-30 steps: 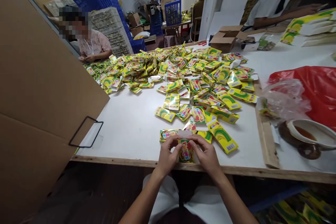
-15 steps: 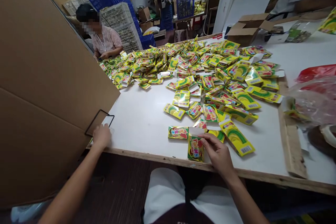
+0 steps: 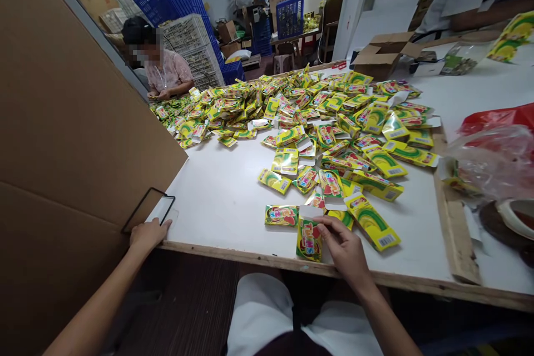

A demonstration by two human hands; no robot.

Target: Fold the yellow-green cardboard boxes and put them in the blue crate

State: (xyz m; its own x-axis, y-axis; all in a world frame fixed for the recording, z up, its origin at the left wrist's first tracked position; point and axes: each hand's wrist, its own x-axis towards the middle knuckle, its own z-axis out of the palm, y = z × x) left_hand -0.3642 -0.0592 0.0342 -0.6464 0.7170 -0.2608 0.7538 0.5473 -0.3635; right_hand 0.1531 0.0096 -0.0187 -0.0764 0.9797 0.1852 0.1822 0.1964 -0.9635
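Observation:
My right hand [image 3: 344,247] pinches the upper right side of a small yellow-green carton [image 3: 309,240] between thumb and fingers. The carton lies on the table near its front edge, its white end flap raised. Just left of it lies another printed carton [image 3: 281,215]. At the table's left front corner my left hand [image 3: 148,235] has its fingers curled at a black wire frame [image 3: 144,208] with a white piece [image 3: 161,208] inside. What those fingers hold, if anything, is hidden.
A big cardboard box [image 3: 75,122] stands along the left side. A heap of cartons [image 3: 250,103] spreads over the white table [image 3: 221,200]. A wooden strip [image 3: 454,233] and plastic bags [image 3: 496,150] are at right. A person [image 3: 169,69] sits across the table.
My left hand has moved left and slightly down, closer to the wire frame and the cardboard box. The right hand keeps its pinch on the carton. The view has shifted slightly.

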